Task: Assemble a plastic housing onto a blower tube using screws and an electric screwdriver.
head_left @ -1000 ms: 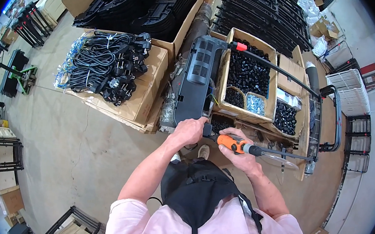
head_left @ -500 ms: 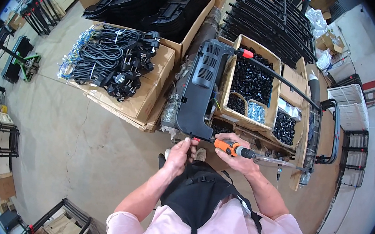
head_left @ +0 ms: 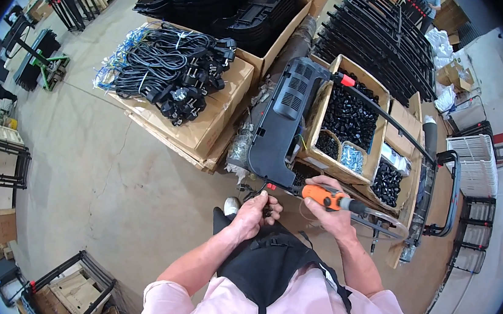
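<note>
- The right hand [head_left: 330, 209] is wrapped tight around one orange power screwdriver [head_left: 328, 197], which lies flat and points left.
- The left hand [head_left: 255, 211] is just beside it, fingers pinched together at the bottom end of the long black plastic panel [head_left: 280, 120]. What it pinches is too small to see.
- The two hands are close but do not touch.
- There is one black panel. It runs up and away from the hands, and its low end sits right above the left hand.
- Just past the right hand stand three cardboard boxes of small black parts [head_left: 354, 115], next to the panel.
- One small tub of shiny screws [head_left: 352, 158] sits in the nearest box.
- Further to the left of the hands, one big pile of black power cords [head_left: 172, 69] lies on flat cardboard boxes.
- One black metal frame [head_left: 444, 189] stands to the right of the right hand.
- Since a moment ago, the left hand has slid down from the side of the panel to its bottom end, nearer the body.
- The right hand still holds the screwdriver in about the same spot.
</note>
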Tool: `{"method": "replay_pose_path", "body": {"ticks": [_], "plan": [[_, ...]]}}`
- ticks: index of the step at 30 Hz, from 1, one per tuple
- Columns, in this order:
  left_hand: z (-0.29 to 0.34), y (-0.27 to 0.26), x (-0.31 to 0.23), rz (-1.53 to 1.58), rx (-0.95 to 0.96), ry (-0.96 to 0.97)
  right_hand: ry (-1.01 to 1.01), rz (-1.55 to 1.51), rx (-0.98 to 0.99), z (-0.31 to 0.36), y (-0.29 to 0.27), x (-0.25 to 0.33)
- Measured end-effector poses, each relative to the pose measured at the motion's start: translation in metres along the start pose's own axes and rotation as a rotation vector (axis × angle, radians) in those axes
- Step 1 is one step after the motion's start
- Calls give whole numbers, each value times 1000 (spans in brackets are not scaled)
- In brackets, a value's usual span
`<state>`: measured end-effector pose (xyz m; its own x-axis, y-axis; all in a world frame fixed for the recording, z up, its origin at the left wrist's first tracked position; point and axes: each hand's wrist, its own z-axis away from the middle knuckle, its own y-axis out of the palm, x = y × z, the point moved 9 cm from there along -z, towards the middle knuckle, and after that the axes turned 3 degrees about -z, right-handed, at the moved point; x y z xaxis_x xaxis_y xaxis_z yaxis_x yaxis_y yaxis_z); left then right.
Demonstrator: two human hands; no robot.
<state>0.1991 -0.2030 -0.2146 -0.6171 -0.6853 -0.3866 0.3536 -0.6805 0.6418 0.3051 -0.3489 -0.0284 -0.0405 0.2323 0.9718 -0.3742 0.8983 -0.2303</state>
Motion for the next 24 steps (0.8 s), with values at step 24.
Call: {"method": "replay_pose_path", "body": {"ticks": [24], "plan": [[-14, 15, -21, 88, 106, 72, 24, -263, -8, 5, -5, 6]]}}
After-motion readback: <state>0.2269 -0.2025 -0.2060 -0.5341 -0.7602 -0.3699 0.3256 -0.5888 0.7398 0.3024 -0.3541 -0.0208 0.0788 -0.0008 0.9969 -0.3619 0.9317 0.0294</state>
